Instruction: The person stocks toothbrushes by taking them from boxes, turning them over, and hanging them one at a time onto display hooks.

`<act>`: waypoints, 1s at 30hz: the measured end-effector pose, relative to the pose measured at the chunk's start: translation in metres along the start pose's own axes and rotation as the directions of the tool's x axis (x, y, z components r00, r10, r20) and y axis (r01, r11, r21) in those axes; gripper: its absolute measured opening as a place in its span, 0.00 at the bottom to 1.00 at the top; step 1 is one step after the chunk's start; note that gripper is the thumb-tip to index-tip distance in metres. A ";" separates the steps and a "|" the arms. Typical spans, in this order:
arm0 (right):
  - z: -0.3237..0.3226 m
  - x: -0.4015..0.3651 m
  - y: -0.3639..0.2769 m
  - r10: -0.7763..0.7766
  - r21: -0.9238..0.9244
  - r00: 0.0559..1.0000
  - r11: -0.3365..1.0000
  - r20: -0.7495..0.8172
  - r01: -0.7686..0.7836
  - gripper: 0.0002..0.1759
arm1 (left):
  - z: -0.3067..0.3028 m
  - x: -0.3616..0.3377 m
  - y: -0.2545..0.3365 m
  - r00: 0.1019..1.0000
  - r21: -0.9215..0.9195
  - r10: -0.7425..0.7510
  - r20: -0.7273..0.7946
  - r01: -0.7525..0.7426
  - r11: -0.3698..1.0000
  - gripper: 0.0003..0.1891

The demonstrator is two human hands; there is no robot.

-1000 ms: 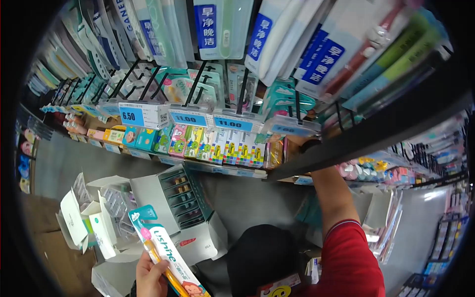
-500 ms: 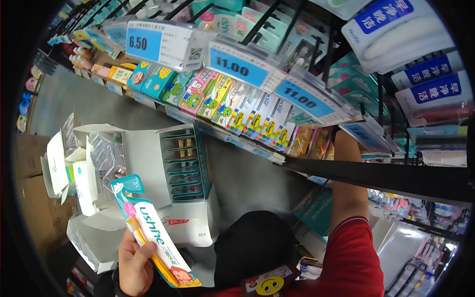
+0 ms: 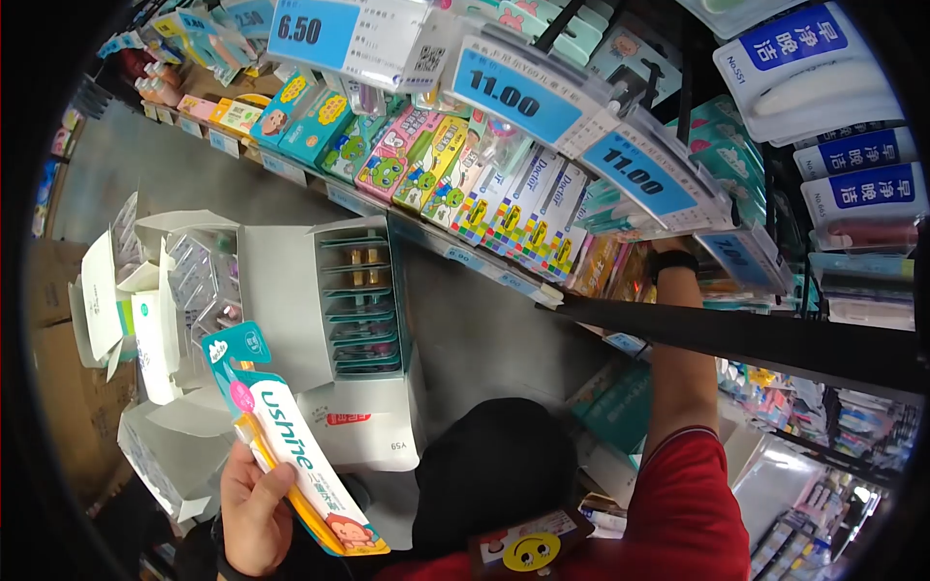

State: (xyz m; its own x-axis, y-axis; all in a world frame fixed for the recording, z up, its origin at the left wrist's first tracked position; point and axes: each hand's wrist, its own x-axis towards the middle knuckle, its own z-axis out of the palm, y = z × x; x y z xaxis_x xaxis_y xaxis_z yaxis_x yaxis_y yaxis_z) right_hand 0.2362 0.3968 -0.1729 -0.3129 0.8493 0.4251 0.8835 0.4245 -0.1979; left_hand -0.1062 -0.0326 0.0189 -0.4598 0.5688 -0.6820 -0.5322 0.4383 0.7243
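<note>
Between the thumb and fingers of my left hand (image 3: 254, 508) is a packaged toothbrush (image 3: 308, 453), its teal and white card marked "ushine", with a yellow handle along one edge. It is tilted in front of an open white carton (image 3: 281, 281) that holds a row of teal-backed packs (image 3: 363, 308). My right hand (image 3: 670, 243) reaches in at the shelf, under the hanging price tags and next to orange-gold packages (image 3: 599, 267). A black band circles that wrist. The fingers are hidden, so I cannot see what they hold or touch.
Toothpaste boxes (image 3: 528, 213) line the low shelf. Blue price tags (image 3: 518, 92) stick out above, near my right arm. A dark bar (image 3: 736, 334) crosses over the right forearm. Other opened cartons (image 3: 165, 455) stand at the left, and large white brush packs (image 3: 790, 73) hang at upper right.
The view has shifted a little, and the tags appear lower and further right. More of my right wrist, with its black band, now shows. My left hand still holds the packaged toothbrush.
</note>
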 end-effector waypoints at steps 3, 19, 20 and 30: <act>-0.004 -0.001 -0.001 -0.006 -0.003 1.000 1.000 -0.012 0.006 0.19 | 0.001 -0.003 -0.001 1.000 -0.002 0.000 0.013 0.000 1.000 0.19; -0.070 -0.037 -0.034 -0.155 -0.334 0.979 0.937 -0.134 0.103 0.13 | -0.006 -0.017 -0.002 0.988 -0.031 0.053 0.146 -0.049 0.998 0.21; -0.076 -0.041 -0.036 -0.152 -0.340 0.978 0.935 -0.143 0.096 0.13 | -0.005 -0.017 -0.002 0.986 -0.029 0.058 0.156 -0.055 0.998 0.21; -0.131 -0.123 -0.054 0.104 -0.051 0.994 0.993 -0.014 -0.105 0.12 | 0.013 -0.014 0.000 0.941 0.010 0.057 0.335 -0.064 0.998 0.34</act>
State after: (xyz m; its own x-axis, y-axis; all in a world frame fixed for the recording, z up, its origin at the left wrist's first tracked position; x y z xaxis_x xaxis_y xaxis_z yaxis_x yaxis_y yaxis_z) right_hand 0.2732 0.2280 -0.0987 -0.2140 0.8846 0.4143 0.9281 0.3164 -0.1961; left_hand -0.0906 -0.0318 0.0293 -0.2251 0.7929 -0.5662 -0.4942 0.4079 0.7677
